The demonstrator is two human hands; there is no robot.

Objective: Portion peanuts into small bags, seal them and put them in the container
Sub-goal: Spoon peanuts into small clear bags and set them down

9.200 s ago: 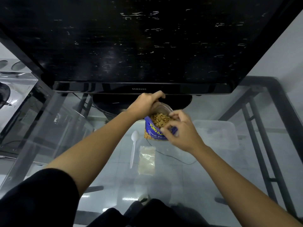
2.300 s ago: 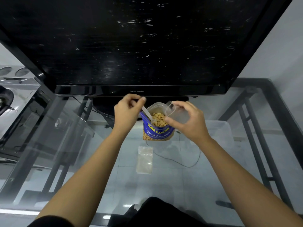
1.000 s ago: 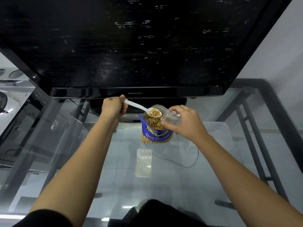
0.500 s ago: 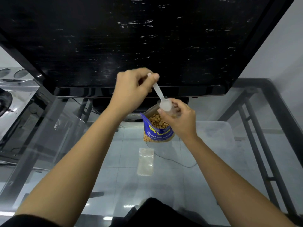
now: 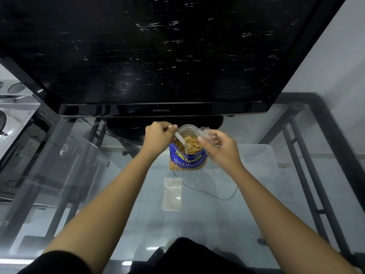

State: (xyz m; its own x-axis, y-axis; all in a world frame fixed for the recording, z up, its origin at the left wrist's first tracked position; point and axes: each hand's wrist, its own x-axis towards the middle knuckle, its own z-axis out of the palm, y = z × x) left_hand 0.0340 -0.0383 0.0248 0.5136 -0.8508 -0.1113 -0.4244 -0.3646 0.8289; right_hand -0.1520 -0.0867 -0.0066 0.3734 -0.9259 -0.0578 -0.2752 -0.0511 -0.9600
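Bare glass table (image 5: 207, 218) nearside; television (image 5: 158, 56) blocks behind the peanut pouch (image 5: 186, 161).

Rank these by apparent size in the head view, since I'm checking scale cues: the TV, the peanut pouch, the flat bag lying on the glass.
1. TV, by far.
2. peanut pouch.
3. flat bag, only slightly smaller than the pouch; it lies nearer the camera.

A home living room: a big Samsung television (image 5: 158, 52) on a glass table (image 5: 227, 224).
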